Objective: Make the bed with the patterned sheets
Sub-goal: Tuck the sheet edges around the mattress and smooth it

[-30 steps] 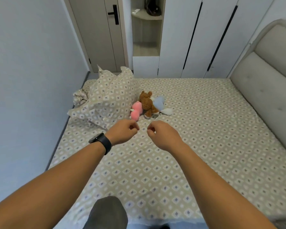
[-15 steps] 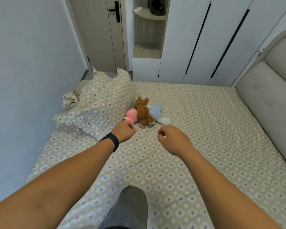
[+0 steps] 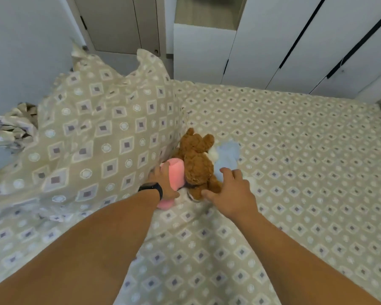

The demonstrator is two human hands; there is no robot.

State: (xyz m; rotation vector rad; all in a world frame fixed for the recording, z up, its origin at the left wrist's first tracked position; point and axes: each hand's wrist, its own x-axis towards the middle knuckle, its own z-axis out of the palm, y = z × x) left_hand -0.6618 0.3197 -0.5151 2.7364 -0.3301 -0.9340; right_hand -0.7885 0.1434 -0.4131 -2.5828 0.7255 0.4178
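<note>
The beige patterned sheet [image 3: 295, 172] lies spread over the bed. A big pillow [image 3: 97, 139] in the same pattern leans at the left. Three soft toys lie against it: a pink plush [image 3: 174, 172], a brown teddy bear [image 3: 196, 159] and a light blue plush [image 3: 229, 153]. My left hand [image 3: 165, 183], with a black band on the wrist, grips the pink plush from its left side. My right hand [image 3: 231, 192] lies over the bear's leg and the lower end of the blue plush, fingers spread and thumb beside the leg.
A crumpled bundle of patterned fabric [image 3: 13, 126] sits behind the pillow against the left wall [image 3: 20, 51]. White wardrobe doors [image 3: 273, 40] and a room door [image 3: 119, 23] stand beyond the bed's far edge. The sheet creases near my forearms.
Both hands moved forward from loose fists above the sheet to the toys. The left hand took hold of the pink plush and the right landed on the bear. The view came closer.
</note>
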